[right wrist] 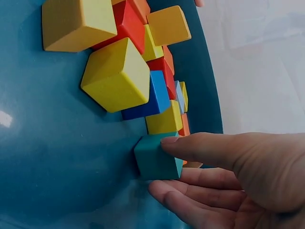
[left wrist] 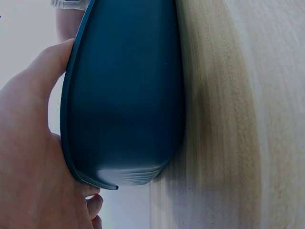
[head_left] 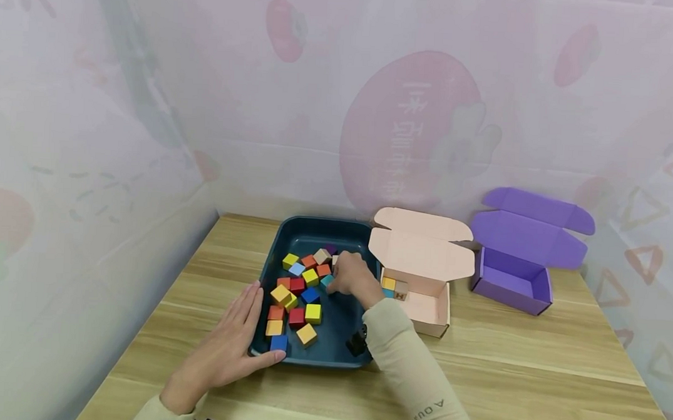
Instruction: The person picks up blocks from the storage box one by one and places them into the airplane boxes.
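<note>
In the head view, a dark teal tray (head_left: pixel 333 351) holds many coloured wooden cubes, among them a yellow cube (head_left: pixel 313 313), a blue cube (head_left: pixel 278 343) and an orange cube (head_left: pixel 306 335). My left hand (head_left: pixel 223 349) rests against the tray's near left corner, fingers straight along the rim and thumb over the front edge. Reaching into the tray, my right hand (head_left: pixel 355 278) pinches a teal cube (right wrist: pixel 157 157). In the right wrist view the thumb lies on one face of that cube, with the fingers at the opposite side.
Right of the tray stands an open pink box (head_left: pixel 430 308) with several cubes inside, one a brown cube (head_left: pixel 400 290) marked H. Farther right is an open purple box (head_left: pixel 513 296). Everything stands on a wooden table (head_left: pixel 510 374), with a printed curtain (head_left: pixel 295 127) behind.
</note>
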Motion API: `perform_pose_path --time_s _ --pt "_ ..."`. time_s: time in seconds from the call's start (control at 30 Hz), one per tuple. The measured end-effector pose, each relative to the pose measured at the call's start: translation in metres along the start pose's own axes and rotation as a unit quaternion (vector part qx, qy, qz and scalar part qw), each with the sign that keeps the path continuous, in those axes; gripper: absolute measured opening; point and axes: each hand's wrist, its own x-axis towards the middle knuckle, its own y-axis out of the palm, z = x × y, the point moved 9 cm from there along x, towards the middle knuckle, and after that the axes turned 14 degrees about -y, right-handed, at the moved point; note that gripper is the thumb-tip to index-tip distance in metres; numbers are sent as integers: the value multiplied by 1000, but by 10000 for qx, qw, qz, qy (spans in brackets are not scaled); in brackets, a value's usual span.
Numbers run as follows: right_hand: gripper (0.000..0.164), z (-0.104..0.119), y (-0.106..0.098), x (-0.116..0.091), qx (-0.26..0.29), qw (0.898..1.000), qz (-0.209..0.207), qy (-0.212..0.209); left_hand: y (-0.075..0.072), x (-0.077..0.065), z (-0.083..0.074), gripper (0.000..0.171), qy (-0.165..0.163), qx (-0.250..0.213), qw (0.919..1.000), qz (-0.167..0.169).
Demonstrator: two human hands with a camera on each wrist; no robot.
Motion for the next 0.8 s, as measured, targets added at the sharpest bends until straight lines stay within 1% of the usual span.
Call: perform_pose_path --time_s 0.2,0.37,0.43,0.57,0.63,0.8 --pt "58 1 -8 -7 -83 9998 -66 -185 1 0 0 123 17 5 10000 -9" --pt "55 6 -21 -17 -216 9986 -210 -439 1 -1 -1 122 40 -6 10000 -38" --pt "50 7 -25 -22 -276 9979 -264 -523 1 -1 -1 122 54 -8 10000 -45" --pt "24 7 -36 -35 -314 9965 -453 -630 1 -1 -1 121 71 -26 10000 -49" --pt "16 5 -42 -42 -279 9962 -529 -626 1 -1 -1 121 67 -37 10000 -45" --pt "22 2 -58 -59 -180 9959 -640 -609 1 -1 -1 122 51 -31 10000 -39"
